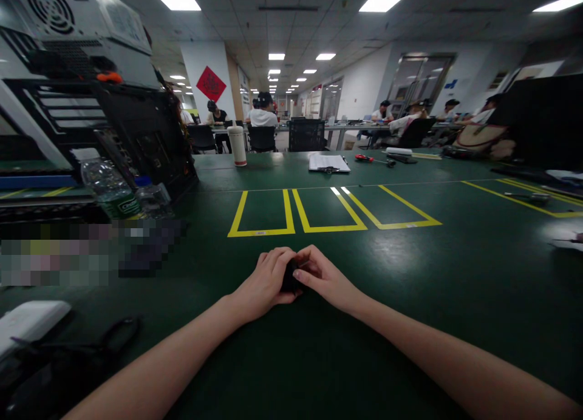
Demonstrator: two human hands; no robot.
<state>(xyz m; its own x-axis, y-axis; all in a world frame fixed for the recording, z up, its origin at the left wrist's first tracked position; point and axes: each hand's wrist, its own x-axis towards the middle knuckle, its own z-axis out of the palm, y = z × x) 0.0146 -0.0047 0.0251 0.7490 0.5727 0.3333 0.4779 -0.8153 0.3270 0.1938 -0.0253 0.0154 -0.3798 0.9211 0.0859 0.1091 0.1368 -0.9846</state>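
Just in front of me, over the green table (319,359), both hands meet around a small black object (289,278). My left hand (268,279) wraps it from the left, fingers over its top and thumb beneath. From the other side, my right hand (325,280) pinches at its right edge with bent fingers and thumb. Most of the object is covered, so its kind cannot be made out. Beyond my hands lie yellow tape outlines (262,232) on the tabletop.
A clipboard with paper (328,162), a red-handled screwdriver (367,158) and a white cup (237,145) stand or lie farther back. Left are plastic bottles (109,186), a computer case (150,147) and black cables (68,365). People sit at tables behind.
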